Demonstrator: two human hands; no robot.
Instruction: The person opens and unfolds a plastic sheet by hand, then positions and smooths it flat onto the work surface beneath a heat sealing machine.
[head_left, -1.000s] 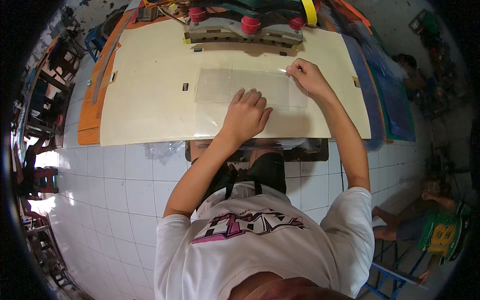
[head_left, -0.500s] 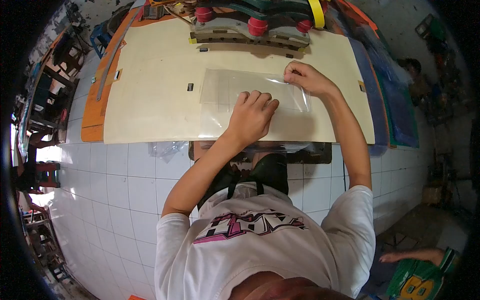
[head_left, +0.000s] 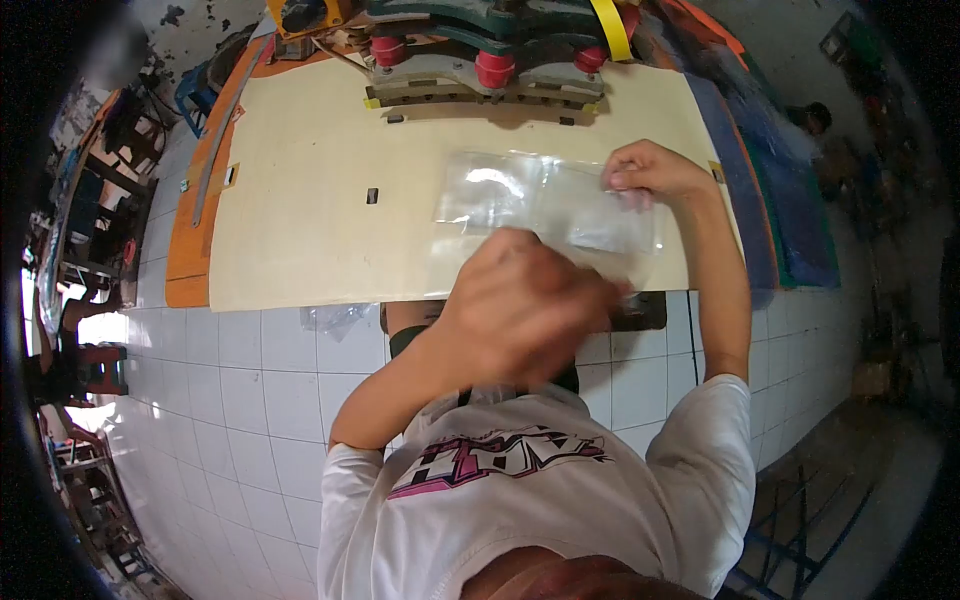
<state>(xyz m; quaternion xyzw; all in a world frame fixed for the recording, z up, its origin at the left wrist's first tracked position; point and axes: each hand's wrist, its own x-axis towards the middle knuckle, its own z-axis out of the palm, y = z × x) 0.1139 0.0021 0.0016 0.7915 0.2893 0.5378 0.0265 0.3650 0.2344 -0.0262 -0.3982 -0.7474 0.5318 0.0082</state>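
Observation:
A clear, glossy plastic sheet [head_left: 490,195] lies on the cream board [head_left: 300,200], its right part lifted slightly. At its upper right edge, my right hand [head_left: 655,170] pinches the plastic between thumb and curled fingers. My left hand [head_left: 530,305] is raised off the board toward the camera, in front of the board's near edge. Motion smears its fingers, so whether it holds anything cannot be made out.
Beyond the sheet stands a green and grey machine [head_left: 480,45] with red knobs [head_left: 494,70]. A metal ruler strip [head_left: 212,160] lies along the left edge. Blue plastic sheets [head_left: 745,190] hang at the right. Crumpled clear plastic [head_left: 340,318] shows below the board.
My left hand has come off the plastic and risen toward me. The plastic sheet and my right hand have shifted to the right. The person in green at lower right is out of view.

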